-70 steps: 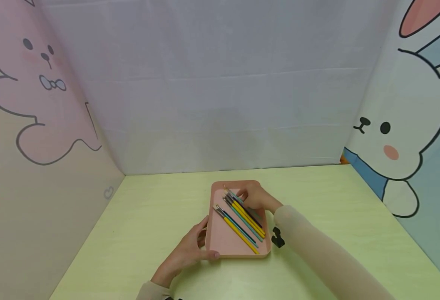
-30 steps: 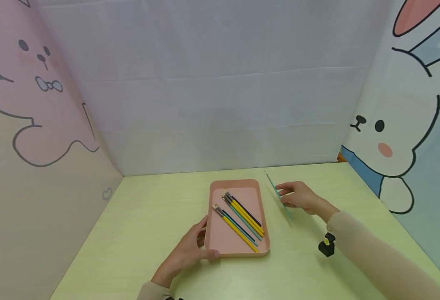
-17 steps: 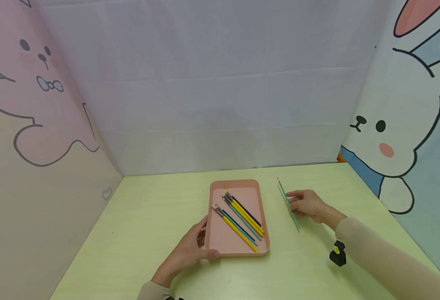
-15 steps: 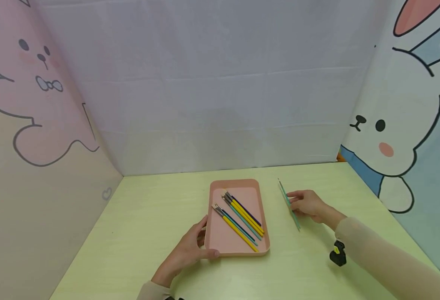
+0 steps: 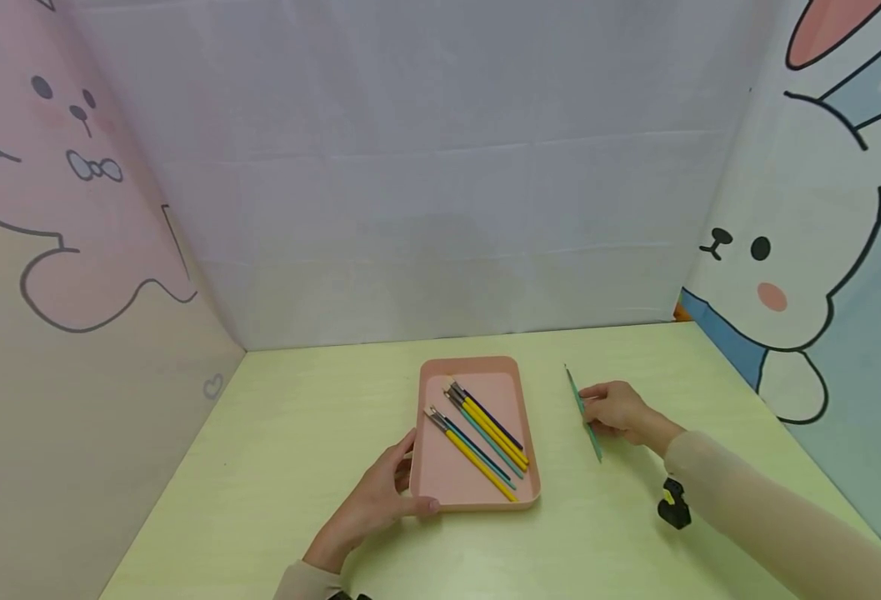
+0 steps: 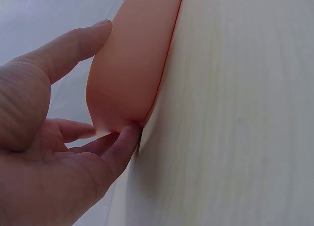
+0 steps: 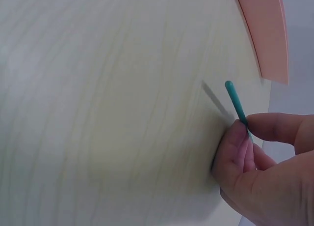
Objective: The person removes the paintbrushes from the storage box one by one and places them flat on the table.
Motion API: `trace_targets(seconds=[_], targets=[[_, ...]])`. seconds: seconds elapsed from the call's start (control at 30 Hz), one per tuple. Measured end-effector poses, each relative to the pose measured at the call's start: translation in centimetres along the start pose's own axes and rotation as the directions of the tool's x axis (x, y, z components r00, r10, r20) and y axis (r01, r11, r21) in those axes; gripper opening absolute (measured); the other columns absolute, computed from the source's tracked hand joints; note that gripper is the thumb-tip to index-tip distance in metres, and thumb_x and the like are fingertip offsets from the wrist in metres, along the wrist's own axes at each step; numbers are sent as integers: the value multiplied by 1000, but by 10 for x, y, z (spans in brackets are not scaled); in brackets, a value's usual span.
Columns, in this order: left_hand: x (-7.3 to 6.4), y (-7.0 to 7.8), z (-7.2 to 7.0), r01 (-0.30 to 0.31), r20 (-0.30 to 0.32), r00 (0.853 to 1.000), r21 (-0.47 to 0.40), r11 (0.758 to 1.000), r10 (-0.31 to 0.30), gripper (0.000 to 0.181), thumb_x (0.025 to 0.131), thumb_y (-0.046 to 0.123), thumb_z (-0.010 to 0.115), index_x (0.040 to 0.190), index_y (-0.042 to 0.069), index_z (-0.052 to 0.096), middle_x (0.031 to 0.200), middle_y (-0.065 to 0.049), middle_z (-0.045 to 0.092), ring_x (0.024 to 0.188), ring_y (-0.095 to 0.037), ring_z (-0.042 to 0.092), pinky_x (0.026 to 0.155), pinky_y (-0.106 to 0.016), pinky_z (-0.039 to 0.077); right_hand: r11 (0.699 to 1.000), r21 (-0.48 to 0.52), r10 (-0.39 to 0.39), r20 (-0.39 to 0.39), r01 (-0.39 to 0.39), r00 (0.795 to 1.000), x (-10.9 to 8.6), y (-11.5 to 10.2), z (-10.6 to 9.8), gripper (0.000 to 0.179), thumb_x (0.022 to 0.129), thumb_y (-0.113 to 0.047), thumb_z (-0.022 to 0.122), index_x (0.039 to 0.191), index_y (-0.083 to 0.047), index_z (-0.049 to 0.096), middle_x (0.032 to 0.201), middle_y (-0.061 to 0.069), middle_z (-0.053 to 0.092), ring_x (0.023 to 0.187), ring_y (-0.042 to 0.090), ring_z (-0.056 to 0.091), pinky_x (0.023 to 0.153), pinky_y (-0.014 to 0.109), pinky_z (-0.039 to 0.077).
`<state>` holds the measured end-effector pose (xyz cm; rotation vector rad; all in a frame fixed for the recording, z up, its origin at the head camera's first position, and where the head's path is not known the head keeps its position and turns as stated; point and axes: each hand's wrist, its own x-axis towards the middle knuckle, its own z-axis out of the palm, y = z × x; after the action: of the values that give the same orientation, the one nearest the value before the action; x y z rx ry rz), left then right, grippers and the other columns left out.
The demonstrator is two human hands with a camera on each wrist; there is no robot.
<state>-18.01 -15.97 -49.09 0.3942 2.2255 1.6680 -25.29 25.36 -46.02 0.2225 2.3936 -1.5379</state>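
In the head view my right hand (image 5: 620, 411) pinches a teal paintbrush (image 5: 574, 390) between thumb and fingers, to the right of the pink tray (image 5: 448, 487). The right wrist view shows the rounded handle end of the paintbrush (image 7: 235, 99) tilted, its shadow lying apart from it on the table. My left hand (image 5: 375, 497) holds the tray's near left corner. Seen from the left wrist, the thumb lies at the tray's rim (image 6: 130, 49) and the other fingers bend around the corner low down. Several yellow, teal and dark blue paintbrushes (image 5: 485, 425) lie slantwise inside the tray.
The tray stands on a pale yellow-green table (image 5: 320, 400). A white cloth backdrop (image 5: 440, 208) rises behind the table. Side panels carry a cartoon bear (image 5: 95, 225) on the left and a cartoon rabbit (image 5: 793, 250) on the right.
My right hand has taken the teal paintbrush out of the tray and moved it right, then lowered it towards the table. Lately it has shifted only slightly. My left hand stays at the tray's corner.
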Motion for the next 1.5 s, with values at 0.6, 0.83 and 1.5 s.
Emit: trace_targets(seconds=[0.6, 0.83, 1.5], targets=[[0, 2, -1, 5, -11, 1000, 26, 1000, -5, 119, 81, 19, 96, 171, 12, 18, 167, -17, 36, 144, -35, 51, 120, -46, 45, 997, -77, -3, -14, 2, 1000, -1, -8, 9, 62, 86, 5, 67, 146, 14, 51, 118, 24, 67, 78, 13, 68, 71, 28, 63], [1, 1, 1, 15, -21, 1000, 40, 999, -14, 119, 81, 21, 96, 171, 13, 20, 167, -16, 36, 144, -35, 51, 118, -46, 47, 997, -77, -3, -20, 1, 1000, -2, -9, 13, 63, 85, 7, 68, 146, 14, 52, 111, 20, 68, 75, 14, 69, 69, 29, 63], [1, 1, 0, 5, -7, 1000, 25, 1000, -5, 119, 81, 19, 96, 171, 13, 19, 167, -17, 36, 143, -34, 52, 118, -44, 47, 998, -69, -9, 5, 9, 1000, -1, -8, 10, 64, 86, 7, 73, 146, 15, 51, 114, 20, 66, 84, 13, 67, 74, 29, 65]])
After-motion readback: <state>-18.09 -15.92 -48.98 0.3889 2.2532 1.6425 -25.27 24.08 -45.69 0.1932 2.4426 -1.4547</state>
